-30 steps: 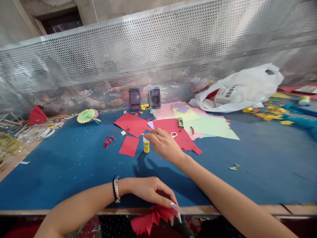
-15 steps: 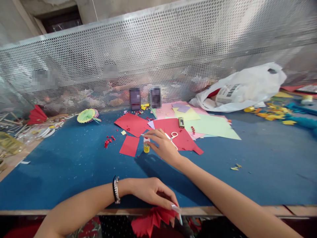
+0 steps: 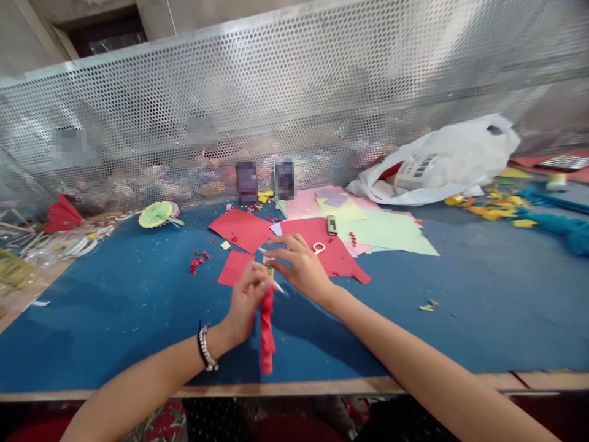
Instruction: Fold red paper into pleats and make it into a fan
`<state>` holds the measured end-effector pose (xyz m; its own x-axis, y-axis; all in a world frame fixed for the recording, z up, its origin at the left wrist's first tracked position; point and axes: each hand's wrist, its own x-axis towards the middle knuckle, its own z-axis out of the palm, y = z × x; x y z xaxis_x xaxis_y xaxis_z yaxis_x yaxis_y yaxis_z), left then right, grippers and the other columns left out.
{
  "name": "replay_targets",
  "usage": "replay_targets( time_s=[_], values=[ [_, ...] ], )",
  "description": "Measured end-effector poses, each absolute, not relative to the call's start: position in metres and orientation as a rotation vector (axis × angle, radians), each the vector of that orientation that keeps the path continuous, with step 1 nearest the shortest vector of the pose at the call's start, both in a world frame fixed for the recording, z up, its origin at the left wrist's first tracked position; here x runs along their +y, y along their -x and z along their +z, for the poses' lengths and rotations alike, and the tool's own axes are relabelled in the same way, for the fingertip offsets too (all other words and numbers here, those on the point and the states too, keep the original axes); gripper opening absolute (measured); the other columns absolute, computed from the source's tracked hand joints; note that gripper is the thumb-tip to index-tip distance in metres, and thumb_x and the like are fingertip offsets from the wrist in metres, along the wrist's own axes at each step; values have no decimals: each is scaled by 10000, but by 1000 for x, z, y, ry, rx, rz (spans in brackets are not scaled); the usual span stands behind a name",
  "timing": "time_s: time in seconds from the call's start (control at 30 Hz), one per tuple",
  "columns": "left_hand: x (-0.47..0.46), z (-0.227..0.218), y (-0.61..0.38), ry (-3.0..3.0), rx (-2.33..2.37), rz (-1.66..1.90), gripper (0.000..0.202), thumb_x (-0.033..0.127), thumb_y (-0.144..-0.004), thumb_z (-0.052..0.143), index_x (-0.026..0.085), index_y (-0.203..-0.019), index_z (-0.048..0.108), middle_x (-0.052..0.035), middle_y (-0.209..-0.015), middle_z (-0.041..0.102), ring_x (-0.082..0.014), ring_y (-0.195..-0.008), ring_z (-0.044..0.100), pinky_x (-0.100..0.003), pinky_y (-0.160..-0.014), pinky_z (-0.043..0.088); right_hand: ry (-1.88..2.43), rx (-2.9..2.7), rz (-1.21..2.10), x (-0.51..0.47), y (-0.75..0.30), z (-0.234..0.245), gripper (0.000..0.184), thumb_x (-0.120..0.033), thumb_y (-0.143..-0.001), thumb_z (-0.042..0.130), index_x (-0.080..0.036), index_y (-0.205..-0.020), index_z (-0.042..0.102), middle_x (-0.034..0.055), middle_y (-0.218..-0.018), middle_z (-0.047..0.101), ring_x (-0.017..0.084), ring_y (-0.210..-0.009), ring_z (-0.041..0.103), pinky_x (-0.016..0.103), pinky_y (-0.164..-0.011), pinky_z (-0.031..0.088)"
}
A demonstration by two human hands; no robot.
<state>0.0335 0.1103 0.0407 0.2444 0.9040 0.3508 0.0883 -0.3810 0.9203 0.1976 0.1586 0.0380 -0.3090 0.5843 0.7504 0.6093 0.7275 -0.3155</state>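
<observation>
My left hand [image 3: 246, 301] is raised over the blue table cover [image 3: 115, 313] and pinches the top of a folded red paper piece [image 3: 267, 334], which hangs down from my fingers. Just beyond it, my right hand [image 3: 299, 267] curls its fingers round a small yellow glue bottle [image 3: 270, 271], which is mostly hidden between the two hands. White-handled scissors [image 3: 318, 248] lie on a red sheet [image 3: 329, 245] right behind my right hand. A smaller red sheet [image 3: 232, 269] lies to the left of the hands.
More red [image 3: 242, 228], green [image 3: 391, 233], yellow and pink sheets lie behind. A white plastic bag [image 3: 442, 162] sits at the back right, a green paper fan [image 3: 156, 215] and a red fan [image 3: 62, 215] at the back left. A perforated metal screen [image 3: 294, 104] closes off the far side.
My left hand rose from the table's near edge to the middle, bringing the red paper piece up beside my right hand. My right hand has stayed at the glue bottle.
</observation>
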Motion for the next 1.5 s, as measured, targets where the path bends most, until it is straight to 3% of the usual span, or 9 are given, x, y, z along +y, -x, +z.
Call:
replay_targets(
  time_s=[0.1, 0.23, 0.37, 0.53, 0.7, 0.87, 1.0, 1.13, 1.5],
  values=[
    [131, 34, -26, -1722, 1107, 1378, 363, 481, -871, 475, 180, -739, 628, -72, -1093, 513, -187, -1032, 498, -331, -960, 412, 906, -1987, -2, 161, -198, 36, 146, -261, -863, 582, -248, -942, 704, 73, -1055, 623, 227, -949, 518, 391, -794, 501],
    [145, 22, -29, -1897, 1055, 1136, 207, 385, -799, 630, 188, -763, 684, -84, -1333, 427, -249, -1245, 400, -414, -1086, 314, 899, -1932, 77, 164, -198, 34, 135, -240, -845, 603, -277, -906, 717, 59, -1024, 629, 226, -965, 534, 419, -825, 503],
    [147, 14, -40, -1903, 1098, 969, 161, 304, -800, 633, 160, -797, 706, -120, -1119, 580, -251, -1132, 508, -417, -1016, 395, 884, -1975, 62, 162, -197, 35, 194, -209, -864, 565, -288, -967, 710, 62, -1081, 616, 230, -1000, 525, 420, -821, 512],
    [150, 10, -42, -1960, 1104, 983, 184, 294, -801, 620, 129, -771, 696, -98, -1038, 588, -195, -941, 576, -341, -879, 472, 947, -1961, -97, 159, -197, 37, 326, -238, -863, 569, -313, -1177, 614, 77, -1164, 574, 244, -1018, 516, 446, -847, 507],
    [151, 5, -39, -2057, 1095, 989, 199, 305, -814, 609, 139, -738, 687, -85, -1017, 577, -189, -933, 568, -332, -860, 470, 927, -1969, -231, 160, -198, 34, 136, -247, -870, 561, -245, -881, 697, 78, -1061, 613, 228, -910, 522, 391, -761, 506],
    [153, 4, -40, -2078, 1071, 996, 194, 298, -814, 612, 130, -737, 671, -85, -1008, 573, -177, -914, 568, -328, -844, 481, 915, -2066, -313, 158, -200, 37, 164, -217, -889, 518, -230, -893, 682, 89, -1128, 594, 239, -953, 503, 388, -771, 490],
    [154, 6, -39, -2057, 1069, 998, 175, 279, -811, 610, 136, -730, 667, -83, -1020, 578, -175, -918, 575, -332, -859, 488, 995, -2115, -343, 156, -200, 38, 188, -251, -881, 532, -243, -1025, 652, 97, -1227, 543, 277, -1044, 475, 427, -804, 481],
    [152, 12, -37, -2064, 1077, 921, 173, 276, -816, 602, 140, -737, 673, -81, -1032, 580, -181, -936, 576, -349, -896, 478, 1003, -2066, -292, 158, -199, 36, 366, -253, -854, 572, -249, -1219, 550, 108, -1209, 544, 281, -1058, 477, 447, -847, 479],
    [152, 16, -36, -2128, 1112, 864, 183, 291, -818, 608, 141, -738, 674, -98, -1069, 572, -206, -974, 569, -366, -905, 466, 863, -2081, -273, 162, -203, 35, 142, -254, -894, 526, -208, -963, 642, 103, -1104, 593, 240, -994, 517, 405, -819, 487]
  ],
)
